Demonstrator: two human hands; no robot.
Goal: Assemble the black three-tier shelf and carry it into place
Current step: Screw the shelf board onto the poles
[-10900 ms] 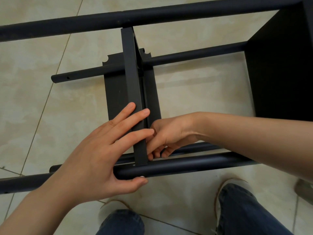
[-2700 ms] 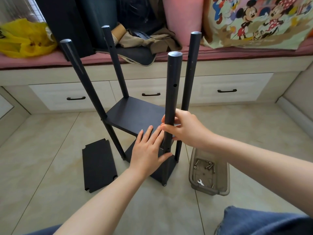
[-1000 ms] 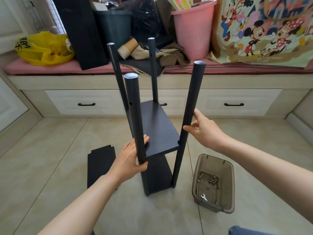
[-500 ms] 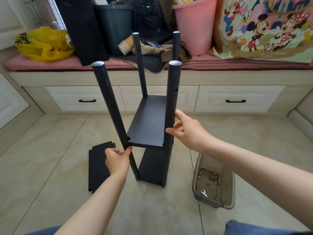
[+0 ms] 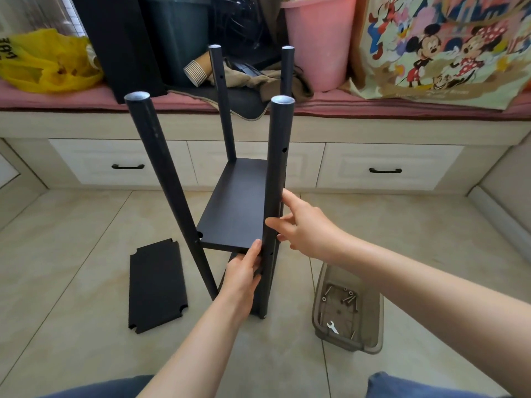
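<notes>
The tiled floor (image 5: 71, 254) carries everything. The black three-tier shelf (image 5: 230, 202) stands upright on it at the centre, with four posts rising and two boards fitted. The top tier is not yet on.

The third board (image 5: 156, 285) lies flat at the shelf's eight o'clock. A translucent tray (image 5: 375, 326) sits at its four o'clock.

Both hands work the near-right post (image 5: 277, 173), at the shelf's five o'clock corner. The right hand (image 5: 307, 231) is loose and spread, with thumb tip and forefinger resting against the post and no closed grip. The left hand (image 5: 241, 274) lies with straight fingers against the post, just under the middle board's (image 5: 244, 179) near corner.

This looks like steadying and checking that corner joint. To do it well:

- Wrap the right hand fully round the post so the frame cannot rock.
- Feel with the left fingers that the board's notch sits snug against the post.
- Keep all four feet flat.

The near-left post (image 5: 169, 182) appears to lean outward, though the wide lens may exaggerate this. It should be pulled parallel before the top board goes in.

The wrench (image 5: 332, 327) and screws (image 5: 346, 297) lie in the tray, within the right hand's reach.
</notes>
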